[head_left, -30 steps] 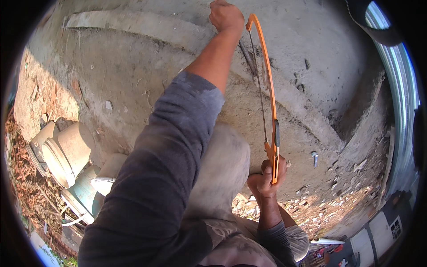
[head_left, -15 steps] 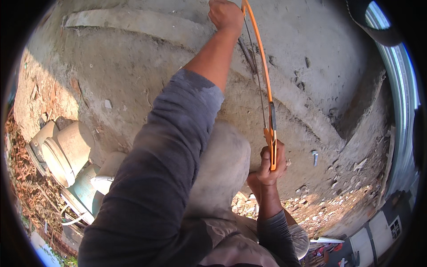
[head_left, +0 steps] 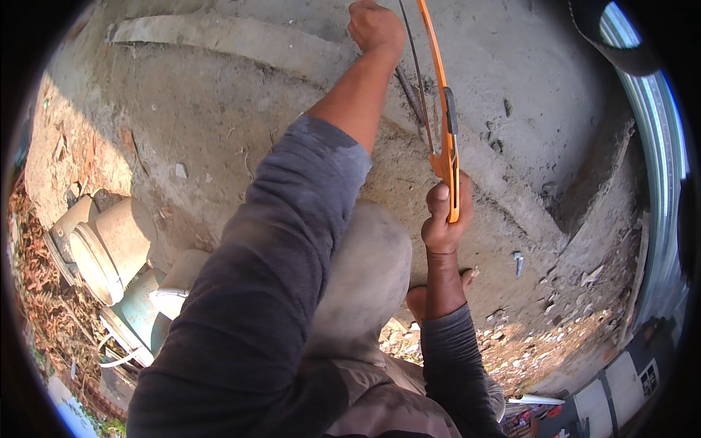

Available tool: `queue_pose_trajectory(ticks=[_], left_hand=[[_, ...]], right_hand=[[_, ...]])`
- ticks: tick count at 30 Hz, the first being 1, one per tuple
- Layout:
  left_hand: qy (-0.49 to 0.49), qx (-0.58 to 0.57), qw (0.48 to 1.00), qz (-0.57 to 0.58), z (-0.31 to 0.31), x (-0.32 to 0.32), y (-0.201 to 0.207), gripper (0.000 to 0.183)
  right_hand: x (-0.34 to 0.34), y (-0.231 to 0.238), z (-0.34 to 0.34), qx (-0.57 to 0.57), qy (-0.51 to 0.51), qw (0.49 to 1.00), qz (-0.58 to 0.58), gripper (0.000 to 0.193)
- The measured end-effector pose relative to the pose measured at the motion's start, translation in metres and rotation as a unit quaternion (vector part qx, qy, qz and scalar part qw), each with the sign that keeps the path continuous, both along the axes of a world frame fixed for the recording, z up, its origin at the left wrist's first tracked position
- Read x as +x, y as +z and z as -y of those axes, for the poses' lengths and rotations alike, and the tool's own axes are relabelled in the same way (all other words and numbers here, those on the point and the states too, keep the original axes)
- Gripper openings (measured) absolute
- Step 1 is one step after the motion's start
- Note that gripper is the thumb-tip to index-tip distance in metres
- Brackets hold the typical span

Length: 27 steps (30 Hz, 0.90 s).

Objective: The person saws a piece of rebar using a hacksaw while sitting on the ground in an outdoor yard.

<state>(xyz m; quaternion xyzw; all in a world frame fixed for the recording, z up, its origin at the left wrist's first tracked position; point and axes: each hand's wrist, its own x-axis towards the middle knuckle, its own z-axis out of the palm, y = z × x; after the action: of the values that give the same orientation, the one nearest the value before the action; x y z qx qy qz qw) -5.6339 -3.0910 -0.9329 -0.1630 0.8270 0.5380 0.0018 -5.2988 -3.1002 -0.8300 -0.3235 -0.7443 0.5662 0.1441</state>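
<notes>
My right hand [head_left: 439,232] is closed around the handle of an orange bow saw [head_left: 443,69]. The saw points away from me, its thin dark blade to the left of the curved frame, and its far end is cut off by the top edge. Farther up, beside the blade, my left hand [head_left: 377,29] is closed in a fist near the top edge; what it grips, if anything, does not show. Below that hand a pair of thin dark rods [head_left: 410,95] lies close to the blade. Whether the blade touches anything cannot be made out.
A low concrete ridge [head_left: 219,40] runs across the far left. Stacked buckets [head_left: 128,237] lie at the left by dry leaves [head_left: 44,292]. A small bolt-like piece [head_left: 518,263] lies right of my right hand. Corrugated metal sheet [head_left: 657,168] stands at the right.
My right hand has pushed the bow saw away from me, toward the top edge. The left hand has shifted only slightly to the right.
</notes>
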Motion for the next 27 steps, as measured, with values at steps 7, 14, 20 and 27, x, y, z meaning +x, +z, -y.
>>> queue_pose_trajectory(ticks=[7, 14, 20, 27], left_hand=[[0.021, -0.029, 0.999, 0.016, 0.001, 0.006, 0.011, 0.040], [0.005, -0.030, 0.999, -0.016, 0.007, -0.004, -0.001, 0.039], [0.024, -0.034, 0.999, 0.026, -0.002, 0.007, 0.014, 0.036], [0.006, -0.025, 1.000, 0.002, 0.004, 0.000, 0.010, 0.038]], right_hand=[[0.115, 0.039, 0.024, 0.061, 0.041, 0.996, 0.052, 0.058], [0.003, 0.011, 0.005, 0.001, 0.016, 1.000, 0.014, 0.055], [0.120, 0.037, 0.026, 0.064, 0.026, 0.997, 0.042, 0.056], [-0.004, 0.002, 0.006, 0.013, 0.021, 1.000, -0.013, 0.054]])
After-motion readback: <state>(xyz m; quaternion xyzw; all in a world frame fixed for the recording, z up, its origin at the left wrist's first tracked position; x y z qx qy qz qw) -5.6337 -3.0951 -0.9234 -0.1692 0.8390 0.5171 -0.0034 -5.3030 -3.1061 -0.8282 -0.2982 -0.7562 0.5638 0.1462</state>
